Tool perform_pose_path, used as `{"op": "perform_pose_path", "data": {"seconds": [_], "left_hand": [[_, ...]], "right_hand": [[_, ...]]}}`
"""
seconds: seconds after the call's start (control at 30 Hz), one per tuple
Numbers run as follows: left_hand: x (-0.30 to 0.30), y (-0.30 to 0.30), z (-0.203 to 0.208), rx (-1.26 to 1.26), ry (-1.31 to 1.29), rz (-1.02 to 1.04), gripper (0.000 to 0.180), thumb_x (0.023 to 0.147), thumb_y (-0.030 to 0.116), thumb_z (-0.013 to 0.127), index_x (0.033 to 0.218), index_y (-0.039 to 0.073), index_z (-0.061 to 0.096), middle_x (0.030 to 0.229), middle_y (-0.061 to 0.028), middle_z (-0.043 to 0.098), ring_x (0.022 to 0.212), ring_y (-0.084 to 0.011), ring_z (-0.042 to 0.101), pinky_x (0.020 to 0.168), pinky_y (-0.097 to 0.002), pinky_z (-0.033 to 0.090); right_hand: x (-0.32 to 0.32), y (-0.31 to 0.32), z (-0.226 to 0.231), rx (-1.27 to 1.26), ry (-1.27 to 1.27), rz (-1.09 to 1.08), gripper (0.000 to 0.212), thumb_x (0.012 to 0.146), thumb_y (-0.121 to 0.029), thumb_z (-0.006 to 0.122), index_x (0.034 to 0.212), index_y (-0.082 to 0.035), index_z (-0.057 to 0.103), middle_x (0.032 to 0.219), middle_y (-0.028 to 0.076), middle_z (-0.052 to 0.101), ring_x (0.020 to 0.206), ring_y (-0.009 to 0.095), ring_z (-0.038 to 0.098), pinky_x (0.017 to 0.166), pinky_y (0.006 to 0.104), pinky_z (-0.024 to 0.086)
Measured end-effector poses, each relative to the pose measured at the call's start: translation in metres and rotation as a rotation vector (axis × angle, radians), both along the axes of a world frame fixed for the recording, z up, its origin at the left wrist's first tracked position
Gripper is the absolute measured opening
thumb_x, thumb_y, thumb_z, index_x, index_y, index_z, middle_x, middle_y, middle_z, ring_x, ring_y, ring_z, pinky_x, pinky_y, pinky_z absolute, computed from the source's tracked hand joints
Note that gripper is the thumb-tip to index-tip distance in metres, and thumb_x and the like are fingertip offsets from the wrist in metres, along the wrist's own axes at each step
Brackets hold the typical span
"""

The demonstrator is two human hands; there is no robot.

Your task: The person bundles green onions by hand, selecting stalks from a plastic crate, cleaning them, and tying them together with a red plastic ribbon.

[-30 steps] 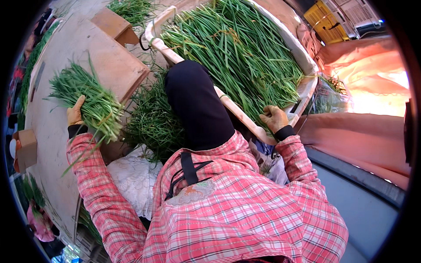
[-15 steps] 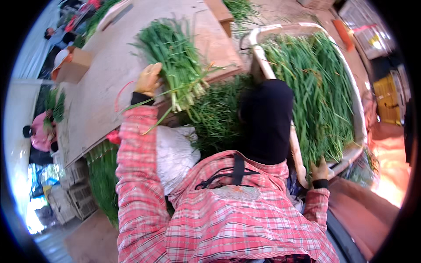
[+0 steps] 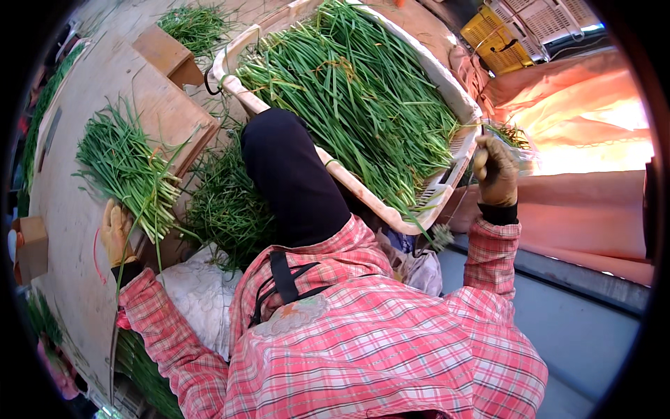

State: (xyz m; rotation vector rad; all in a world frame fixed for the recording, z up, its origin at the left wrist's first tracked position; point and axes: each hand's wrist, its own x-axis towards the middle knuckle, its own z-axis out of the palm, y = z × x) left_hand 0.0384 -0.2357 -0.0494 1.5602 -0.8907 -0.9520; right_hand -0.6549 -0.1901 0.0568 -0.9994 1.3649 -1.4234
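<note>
One bunch of green stalks (image 3: 132,171) is lying on the table (image 3: 70,237), just far of the left hand (image 3: 116,234), the nearer of two. Its long axis is running from leaves, far left, to stem ends, near right. That hand is extending loose fingers. The right hand (image 3: 497,171) is curling beside one filled basket (image 3: 366,192); whether it is gripping anything, I cannot tell.

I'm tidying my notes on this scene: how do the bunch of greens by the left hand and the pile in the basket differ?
The bunch is small, while the pile is far larger. The bunch lies on a wooden board; the pile fills a white basket. The bunch's pale stem ends gather at one end, while the pile's show at opposite ends. Both have long, thin green leaves.
</note>
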Motion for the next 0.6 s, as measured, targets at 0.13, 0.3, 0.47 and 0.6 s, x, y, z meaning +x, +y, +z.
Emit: {"op": "perform_pose_path", "data": {"seconds": [0.13, 0.3, 0.47, 0.6], "left_hand": [[0.000, 0.010, -0.009, -0.051, -0.001, -0.017, 0.046, 0.092, 0.021, 0.053, 0.128, -0.006, 0.041, 0.104, -0.0106, 0.058, 0.095, -0.0172, 0.058, 0.085, -0.0281, 0.047], [-0.034, 0.027, 0.004, 0.014, -0.039, 0.148, 0.040, 0.091, 0.020, 0.055, 0.123, -0.002, 0.049, 0.091, -0.0028, 0.060, 0.072, -0.0081, 0.054, 0.063, -0.0197, 0.045], [-0.036, 0.038, -0.002, 0.008, -0.061, 0.173, 0.042, 0.087, 0.026, 0.061, 0.120, 0.001, 0.053, 0.086, 0.0019, 0.058, 0.064, -0.0032, 0.048, 0.054, -0.0169, 0.039], [-0.026, 0.037, -0.032, -0.043, -0.135, 0.187, 0.047, 0.085, 0.020, 0.061, 0.121, -0.008, 0.050, 0.109, -0.0113, 0.060, 0.089, -0.0146, 0.058, 0.078, -0.0240, 0.046]], "right_hand": [[0.023, -0.045, 0.019, -0.222, -0.493, 0.048, 0.028, 0.093, -0.021, 0.048, 0.104, 0.003, 0.056, 0.073, 0.005, 0.055, 0.052, 0.009, 0.042, 0.047, 0.0191, 0.032], [0.058, -0.116, 0.025, -0.370, -0.754, 0.313, 0.029, 0.093, -0.019, 0.047, 0.105, 0.006, 0.053, 0.076, 0.005, 0.053, 0.053, 0.008, 0.042, 0.046, 0.0195, 0.033], [0.132, -0.183, 0.046, -0.543, -0.876, 0.421, 0.030, 0.092, -0.017, 0.048, 0.106, 0.009, 0.053, 0.077, 0.004, 0.052, 0.053, 0.006, 0.041, 0.045, 0.0178, 0.032], [0.204, -0.239, 0.044, -0.489, -1.046, 0.599, 0.023, 0.091, -0.020, 0.050, 0.098, 0.002, 0.054, 0.075, 0.002, 0.052, 0.055, 0.007, 0.041, 0.046, 0.0188, 0.033]]}}
